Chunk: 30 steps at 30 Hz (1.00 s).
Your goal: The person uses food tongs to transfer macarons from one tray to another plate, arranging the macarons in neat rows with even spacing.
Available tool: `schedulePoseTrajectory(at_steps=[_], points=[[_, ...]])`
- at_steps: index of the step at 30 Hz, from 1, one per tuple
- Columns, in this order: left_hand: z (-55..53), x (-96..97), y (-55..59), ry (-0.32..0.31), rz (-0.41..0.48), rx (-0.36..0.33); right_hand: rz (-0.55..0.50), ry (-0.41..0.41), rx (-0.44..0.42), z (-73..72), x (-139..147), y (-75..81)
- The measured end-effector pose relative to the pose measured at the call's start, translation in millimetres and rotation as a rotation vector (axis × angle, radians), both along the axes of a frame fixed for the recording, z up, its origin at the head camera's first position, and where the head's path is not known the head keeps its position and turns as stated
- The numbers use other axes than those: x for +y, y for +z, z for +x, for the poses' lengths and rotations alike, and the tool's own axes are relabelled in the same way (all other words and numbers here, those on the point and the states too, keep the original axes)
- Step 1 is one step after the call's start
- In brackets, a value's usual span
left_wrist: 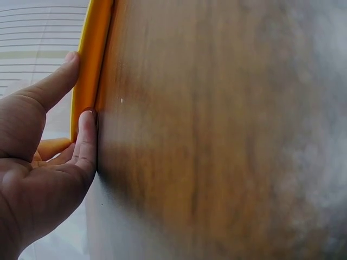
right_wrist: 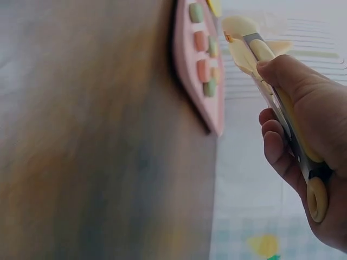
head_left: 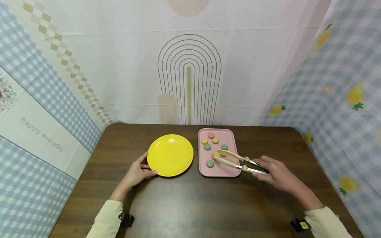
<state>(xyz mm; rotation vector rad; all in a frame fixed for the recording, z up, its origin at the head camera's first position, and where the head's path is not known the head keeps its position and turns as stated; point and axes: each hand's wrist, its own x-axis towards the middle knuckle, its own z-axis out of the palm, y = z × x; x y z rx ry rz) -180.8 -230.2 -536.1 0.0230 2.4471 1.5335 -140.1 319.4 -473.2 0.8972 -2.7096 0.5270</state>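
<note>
My left hand (head_left: 137,172) holds the left rim of a round yellow plate (head_left: 170,155); in the left wrist view the thumb (left_wrist: 64,76) lies at the rim's upper edge, with other fingers low beside the table. My right hand (head_left: 275,173) grips tongs (head_left: 247,164) with cream tips and metal arms. The tongs reach left over a pink tray (head_left: 203,170), their tips around a yellow macaron (head_left: 217,154). Several small pink, green and yellow macarons lie on the tray, among them a green macaron (head_left: 210,163) near the lower tip.
The brown wooden table (head_left: 184,205) carries the plate on the left and the tray on the right. Behind it hangs a pale cloth (head_left: 131,72) with an arch pattern. Checked cloths line both sides. Each wrist wears a small black device (head_left: 126,219).
</note>
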Motion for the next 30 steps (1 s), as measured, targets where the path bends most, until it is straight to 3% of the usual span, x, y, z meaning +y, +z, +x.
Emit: schedulePoseTrajectory(at_steps=[15, 30], points=[[-1.7, -2.7, 2.8, -0.005, -0.007, 0.007, -0.037, 0.058, -0.090, -47.1, -68, 19.0], [-1.7, -1.0, 1.6, 0.003, 0.005, 0.009, -0.044, 0.167, -0.124, -94.5, -143, 11.3]])
